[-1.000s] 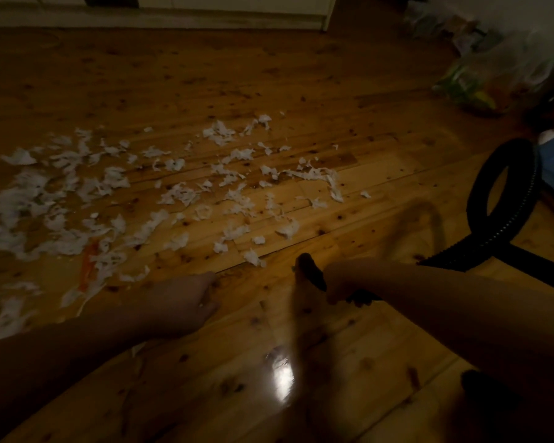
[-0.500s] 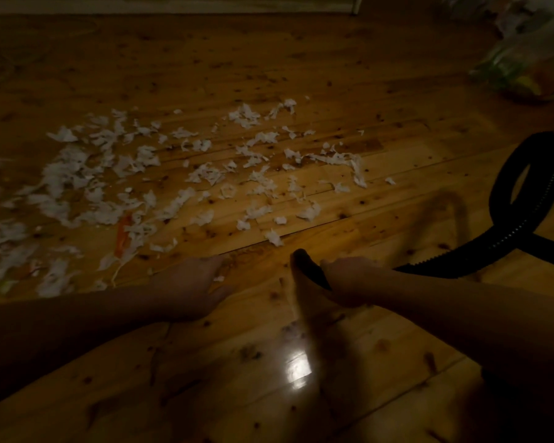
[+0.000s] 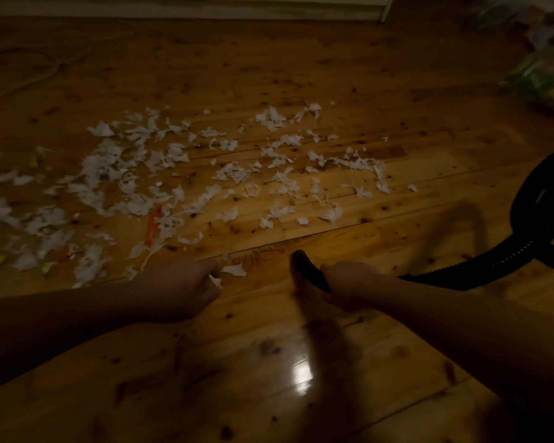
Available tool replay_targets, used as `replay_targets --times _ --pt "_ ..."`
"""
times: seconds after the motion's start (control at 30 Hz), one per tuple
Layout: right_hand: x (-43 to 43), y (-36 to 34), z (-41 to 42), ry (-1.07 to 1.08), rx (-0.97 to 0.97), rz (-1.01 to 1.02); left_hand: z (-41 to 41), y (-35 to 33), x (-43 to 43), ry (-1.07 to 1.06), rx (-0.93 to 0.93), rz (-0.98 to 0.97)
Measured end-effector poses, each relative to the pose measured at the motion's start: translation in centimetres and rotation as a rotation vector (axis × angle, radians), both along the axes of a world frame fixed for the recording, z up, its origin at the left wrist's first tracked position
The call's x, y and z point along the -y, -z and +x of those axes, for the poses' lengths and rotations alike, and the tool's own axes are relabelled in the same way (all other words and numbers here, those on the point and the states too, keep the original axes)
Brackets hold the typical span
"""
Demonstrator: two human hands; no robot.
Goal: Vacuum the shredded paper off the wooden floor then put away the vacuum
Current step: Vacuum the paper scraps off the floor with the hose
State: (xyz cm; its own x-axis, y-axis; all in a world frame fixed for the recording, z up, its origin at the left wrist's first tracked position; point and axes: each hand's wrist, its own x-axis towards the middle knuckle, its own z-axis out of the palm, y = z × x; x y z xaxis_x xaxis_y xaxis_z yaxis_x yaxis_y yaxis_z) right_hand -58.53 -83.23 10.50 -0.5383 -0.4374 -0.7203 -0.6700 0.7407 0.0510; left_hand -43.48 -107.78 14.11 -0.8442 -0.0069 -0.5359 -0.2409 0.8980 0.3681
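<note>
Wooden floor [image 3: 301, 75]: white shredded paper [image 3: 231, 172] lying ahead-left of black vacuum nozzle [image 3: 307, 271]; right hand [image 3: 349, 282] gripping it, left hand [image 3: 186, 289] curled, hold unclear.

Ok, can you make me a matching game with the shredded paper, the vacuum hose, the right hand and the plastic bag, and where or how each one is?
Things:
1 shredded paper
2 vacuum hose
3 right hand
4 plastic bag

Match to:
A far right, near the top edge
B grips the hose's end
C white, scattered over the wooden floor
D black, looped on the right

Pairs: 1-C, 2-D, 3-B, 4-A
</note>
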Motion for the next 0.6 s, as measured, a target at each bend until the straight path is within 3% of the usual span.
replay_targets --times 0.6 --pt "5.9 1.6 8.4 -0.067 0.092 -0.221 6.6 4.1 2.3 -0.396 -0.245 0.059"
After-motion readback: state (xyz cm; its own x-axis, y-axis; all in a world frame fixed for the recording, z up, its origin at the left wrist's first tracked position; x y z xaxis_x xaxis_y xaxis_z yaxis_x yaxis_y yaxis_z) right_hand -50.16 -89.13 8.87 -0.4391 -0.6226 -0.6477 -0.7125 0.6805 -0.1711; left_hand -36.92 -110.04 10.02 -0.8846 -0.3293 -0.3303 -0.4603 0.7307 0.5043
